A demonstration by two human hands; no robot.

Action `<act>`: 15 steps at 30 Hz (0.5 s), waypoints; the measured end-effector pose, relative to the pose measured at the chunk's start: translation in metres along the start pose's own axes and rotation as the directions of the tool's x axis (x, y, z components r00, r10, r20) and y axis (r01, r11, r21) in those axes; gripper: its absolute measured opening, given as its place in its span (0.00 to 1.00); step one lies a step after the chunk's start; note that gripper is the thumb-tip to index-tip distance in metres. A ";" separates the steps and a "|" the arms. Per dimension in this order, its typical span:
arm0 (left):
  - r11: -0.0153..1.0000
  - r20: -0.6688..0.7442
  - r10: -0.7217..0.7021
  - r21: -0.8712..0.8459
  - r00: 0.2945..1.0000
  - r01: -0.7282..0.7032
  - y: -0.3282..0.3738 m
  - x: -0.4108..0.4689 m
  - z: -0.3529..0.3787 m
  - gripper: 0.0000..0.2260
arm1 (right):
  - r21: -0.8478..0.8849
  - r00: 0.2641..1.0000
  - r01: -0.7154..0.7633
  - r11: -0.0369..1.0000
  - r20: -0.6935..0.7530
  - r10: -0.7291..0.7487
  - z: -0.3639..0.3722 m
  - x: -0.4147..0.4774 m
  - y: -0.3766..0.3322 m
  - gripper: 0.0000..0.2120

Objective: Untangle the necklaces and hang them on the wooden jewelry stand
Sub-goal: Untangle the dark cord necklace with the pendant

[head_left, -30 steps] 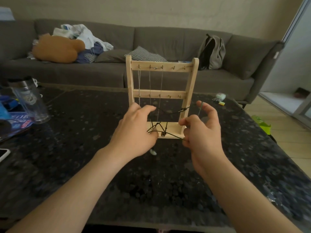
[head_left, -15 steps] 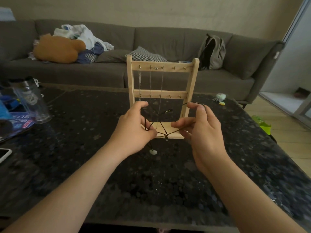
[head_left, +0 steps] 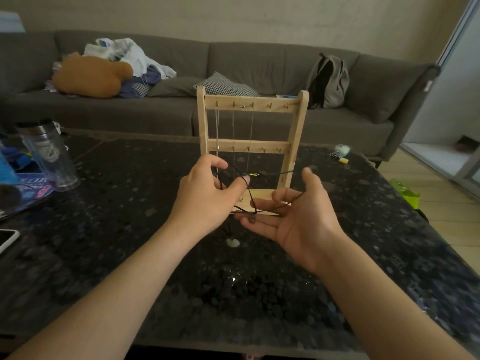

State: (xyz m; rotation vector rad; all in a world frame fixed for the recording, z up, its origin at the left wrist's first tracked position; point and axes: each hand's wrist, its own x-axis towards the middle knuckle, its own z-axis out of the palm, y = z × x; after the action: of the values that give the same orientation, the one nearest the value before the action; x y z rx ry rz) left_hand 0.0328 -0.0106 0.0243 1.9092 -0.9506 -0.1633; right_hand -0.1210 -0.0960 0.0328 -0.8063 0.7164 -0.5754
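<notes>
Both forearms reach forward over the dark table [head_left: 124, 255], with the hands meeting just in front of the wooden stand [head_left: 294, 141]. The left hand [head_left: 205, 197] is knuckles-up, its fingers and thumb curled around a tangled black cord [head_left: 251, 197]. The right hand [head_left: 298, 219] is turned palm-up with fingers spread and relaxed, and the cord is draped across them. A white pendant [head_left: 233, 242] lies on the table below. Silver chains [head_left: 233, 131] hang from the stand's top bar.

Right hand [head_left: 293, 222] now palm-up beneath cords [head_left: 245, 209]
</notes>
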 end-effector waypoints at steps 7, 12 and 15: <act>0.991 0.073 -0.118 -0.059 0.990 0.122 0.000 0.000 0.001 0.23 | -0.124 0.973 0.018 0.992 0.232 0.012 -0.004 -0.002 -0.004 0.13; 0.978 0.134 -0.186 -0.072 0.973 0.197 0.005 -0.003 0.000 0.25 | -0.215 0.952 0.155 0.964 0.294 -0.087 -0.005 0.000 0.002 0.17; 0.950 0.226 -0.235 -0.150 0.945 0.273 0.008 -0.004 -0.002 0.27 | -0.198 0.952 0.196 0.960 0.272 -0.138 -0.007 0.002 0.004 0.16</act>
State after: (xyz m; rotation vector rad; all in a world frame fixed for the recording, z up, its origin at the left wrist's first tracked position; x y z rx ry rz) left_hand 0.0264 -0.0080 0.0311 1.8646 -0.7886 -0.5914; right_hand -0.1241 -0.0979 0.0258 -1.1377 0.4805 -0.5365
